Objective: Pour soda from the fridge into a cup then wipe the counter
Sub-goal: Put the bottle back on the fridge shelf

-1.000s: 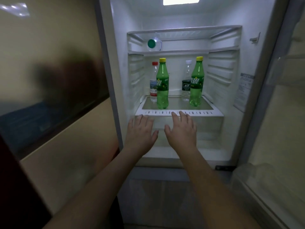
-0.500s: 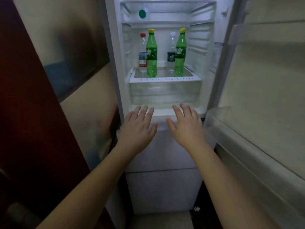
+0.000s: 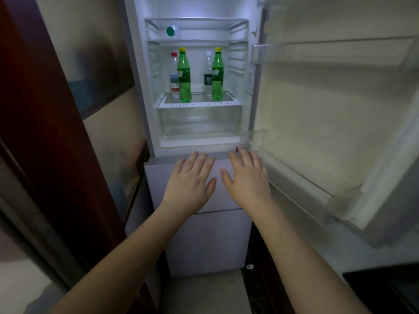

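The fridge (image 3: 145, 91) stands open in front of me. Two green soda bottles with yellow caps stand upright on its glass shelf, one on the left (image 3: 184, 75) and one on the right (image 3: 217, 74). Behind them are a clear bottle with a red cap (image 3: 174, 74) and a clear bottle with a white cap (image 3: 207, 73). My left hand (image 3: 190, 182) and my right hand (image 3: 247, 180) hover side by side, palms down and fingers spread, in front of the lower drawer fronts, well below the bottles. Both hands hold nothing. No cup or counter is in view.
The open fridge door (image 3: 328, 114) with its clear door shelves (image 3: 294, 173) swings out on the right, close to my right hand. A clear crisper drawer (image 3: 199, 121) sits under the shelf. A dark red door frame (image 3: 45, 114) stands at the left. A bottle with a green cap (image 3: 170, 31) lies on the top shelf.
The view has pulled back from the fridge and tilted down. Both hands have dropped from the shelf edge to the lower drawer fronts, still open and empty.
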A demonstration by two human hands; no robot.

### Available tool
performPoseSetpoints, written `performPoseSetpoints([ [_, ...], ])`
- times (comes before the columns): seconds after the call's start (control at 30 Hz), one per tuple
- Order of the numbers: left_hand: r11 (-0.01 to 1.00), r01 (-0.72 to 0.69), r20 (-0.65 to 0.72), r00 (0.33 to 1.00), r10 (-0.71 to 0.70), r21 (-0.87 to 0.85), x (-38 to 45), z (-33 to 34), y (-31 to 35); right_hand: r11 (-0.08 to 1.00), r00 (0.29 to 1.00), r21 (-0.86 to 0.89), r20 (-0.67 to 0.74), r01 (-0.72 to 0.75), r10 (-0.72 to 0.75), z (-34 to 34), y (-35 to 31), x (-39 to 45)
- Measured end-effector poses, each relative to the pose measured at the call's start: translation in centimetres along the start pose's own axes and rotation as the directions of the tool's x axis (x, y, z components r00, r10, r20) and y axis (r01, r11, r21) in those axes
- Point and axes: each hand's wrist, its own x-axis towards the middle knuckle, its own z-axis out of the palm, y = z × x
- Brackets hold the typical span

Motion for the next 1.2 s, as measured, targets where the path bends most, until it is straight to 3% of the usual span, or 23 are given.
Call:
performPoseSetpoints([
  [0.27,0.999,0.004,-0.013,1.0,-0.004,-0.036,-3.3,-3.8,10.7,0.998,0.999,-0.054,-0.04,-0.018,0.015,-6.3,7.7,-8.7],
  [0.47,0.99,-0.105,-0.036,0.994,0.102,-0.091,-3.1,-5.0,17.4,0.999,0.997,0.004,-0.052,-0.048,0.048,-9.6,11.2,-12.5],
  [0.7,0.937,-0.289,-0.094,0.957,0.275,-0.197,-0.5,-5.5,24.7,0.977,0.975,-0.067,-0.102,-0.204,0.197,-13.5,17.2,-16.1],
  [0.93,0.895,-0.384,-0.166,0.921,0.353,-0.226,1.4,-5.7,30.2,0.944,0.944,-0.112,-0.154,-0.309,0.291,-15.9,21.4,-17.9],
  [1.2,0.899,-0.406,-0.076,0.914,0.398,-0.165,1.6,-4.8,31.2,0.894,0.895,-0.04,-0.008,-0.447,0.447,-14.3,25.9,-16.0],
])
